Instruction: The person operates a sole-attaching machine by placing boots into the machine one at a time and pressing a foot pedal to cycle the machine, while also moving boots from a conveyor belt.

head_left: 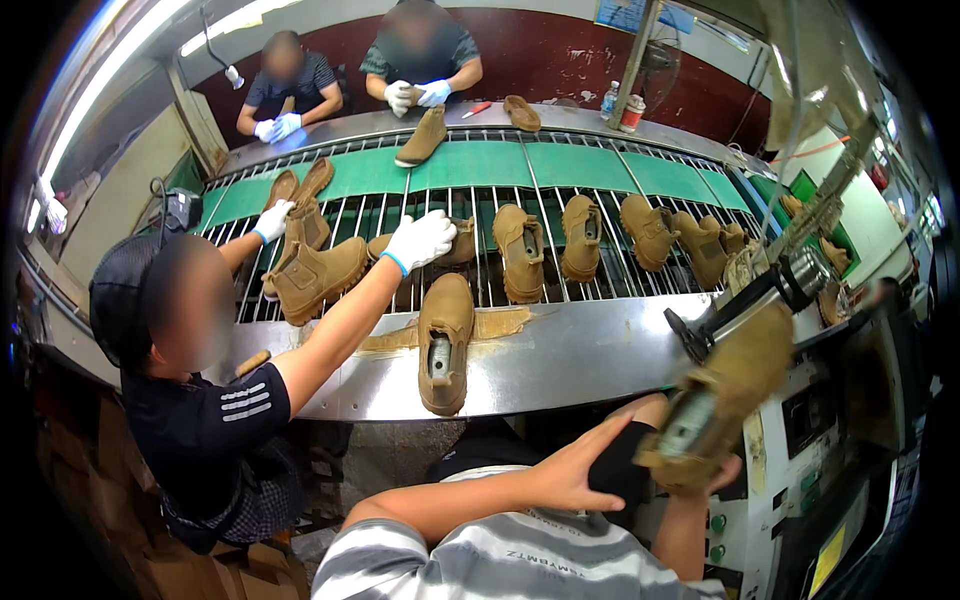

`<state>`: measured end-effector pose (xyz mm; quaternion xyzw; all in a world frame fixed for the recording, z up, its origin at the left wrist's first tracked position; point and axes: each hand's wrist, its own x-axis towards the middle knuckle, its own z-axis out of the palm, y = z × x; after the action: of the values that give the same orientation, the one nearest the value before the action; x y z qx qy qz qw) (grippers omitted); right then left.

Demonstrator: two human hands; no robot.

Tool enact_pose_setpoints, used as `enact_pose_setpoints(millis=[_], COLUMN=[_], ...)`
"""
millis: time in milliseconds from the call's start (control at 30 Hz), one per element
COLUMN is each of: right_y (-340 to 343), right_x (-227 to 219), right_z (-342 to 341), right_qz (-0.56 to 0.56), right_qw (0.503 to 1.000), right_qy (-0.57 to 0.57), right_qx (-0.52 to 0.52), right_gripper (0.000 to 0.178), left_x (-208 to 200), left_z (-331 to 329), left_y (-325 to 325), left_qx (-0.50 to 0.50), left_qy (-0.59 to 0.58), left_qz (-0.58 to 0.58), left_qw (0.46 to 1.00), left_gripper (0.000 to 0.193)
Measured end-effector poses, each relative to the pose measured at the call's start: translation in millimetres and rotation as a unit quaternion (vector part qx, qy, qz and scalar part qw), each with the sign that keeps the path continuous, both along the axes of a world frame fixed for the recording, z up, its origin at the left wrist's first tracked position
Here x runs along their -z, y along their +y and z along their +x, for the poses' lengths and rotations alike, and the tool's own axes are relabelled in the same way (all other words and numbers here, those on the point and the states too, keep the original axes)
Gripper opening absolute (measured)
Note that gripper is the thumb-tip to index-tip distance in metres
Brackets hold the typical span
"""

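A tan ankle boot (745, 372), blurred by motion, is held up at the right in my right hand (722, 474). My fingers are mostly hidden behind the boot; a grey-white insert shows in its opening. Just left of it, my left hand (580, 468) is open and empty, thumb and fingers spread, apart from the boot. In front of me another tan boot (446, 325) stands on the steel ledge (570, 345), its opening facing me. Several more boots, among them one upright boot (519, 250), stand on the metal rods beyond.
A co-worker (200, 400) at the left reaches gloved hands to boots on the rods. Across the green belt (470, 165) sit two gloved co-workers (420, 50). Near my right hand, a steel flask (770, 290) lies tilted. A machine panel (780, 500) with green buttons stands at the right.
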<state>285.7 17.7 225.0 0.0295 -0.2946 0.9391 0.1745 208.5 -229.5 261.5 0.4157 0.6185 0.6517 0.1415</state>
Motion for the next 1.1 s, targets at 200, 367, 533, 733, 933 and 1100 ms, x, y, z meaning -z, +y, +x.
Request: enact_pose_setpoints(millis=[200, 367, 533, 733, 933, 1100], right_y=[-97.1, -116.3, -101.7, -92.7, -170.3, -256.2], right_x=[-46.5, -48.9, -21.4, 39.6, 56.7, 22.4], right_z=[-66.8, -83.4, -79.5, -63.0, -89.3, -171.4], right_qz=[0.197, 0.512, 0.509, 0.553, 0.693, 0.689], right_qw=[0.967, 0.811, 0.798, 0.783, 0.703, 0.685], right_qy=[-0.038, 0.052, 0.0, -0.112, 0.01, 0.201], right_qx=[-0.159, -0.279, -0.323, -0.262, -0.159, -0.126], right_gripper=[0.104, 0.059, 0.05, 0.047, 0.081, 0.095], left_x=[5.0, 6.6, -0.6, 16.8, 30.1, 25.9], left_z=[-11.5, -26.8, -16.2, -16.6, 1.4, 30.4], left_y=[-39.2, -112.5, -155.0, -224.6, -270.1, -271.5], left_qx=[-0.082, -0.059, -0.198, -0.312, -0.395, -0.436], left_qy=[-0.335, -0.396, -0.308, -0.307, -0.285, -0.292], left_qz=[0.198, 0.38, 0.425, 0.418, 0.365, 0.399], left_qw=[0.918, 0.834, 0.828, 0.796, 0.794, 0.752], left_gripper=[0.074, 0.091, 0.087, 0.08, 0.078, 0.074])
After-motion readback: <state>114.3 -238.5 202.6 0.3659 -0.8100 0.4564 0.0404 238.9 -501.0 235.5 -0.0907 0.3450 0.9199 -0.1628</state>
